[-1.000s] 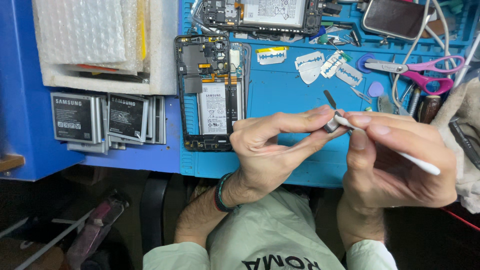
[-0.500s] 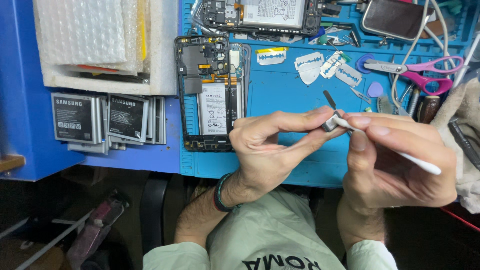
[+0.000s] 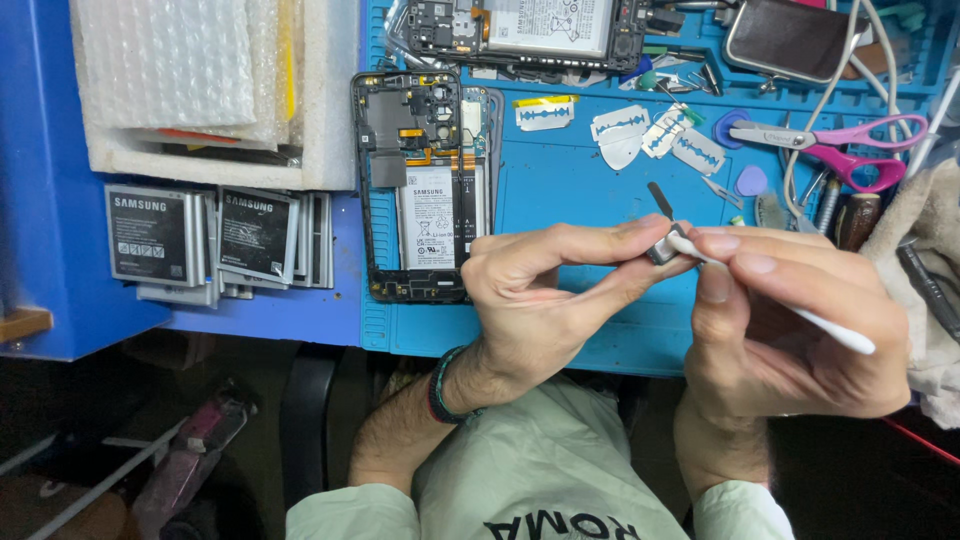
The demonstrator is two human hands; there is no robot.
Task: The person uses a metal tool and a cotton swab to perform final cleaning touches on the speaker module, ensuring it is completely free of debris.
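My left hand (image 3: 545, 290) pinches a small grey phone part (image 3: 663, 245) between thumb and forefinger, above the blue work mat (image 3: 560, 180). My right hand (image 3: 790, 330) holds a white cotton swab (image 3: 800, 315); its tip touches the small part. To the left of both hands, an opened phone (image 3: 425, 185) lies on the mat with its back off and its battery showing.
A second opened phone (image 3: 530, 30) lies at the mat's far edge. Razor blades (image 3: 650, 135), pink-handled scissors (image 3: 830, 145) and small tools lie at the right. Loose batteries (image 3: 210, 240) and a foam tray with bubble wrap (image 3: 190, 80) are at the left. A cloth (image 3: 925, 260) lies far right.
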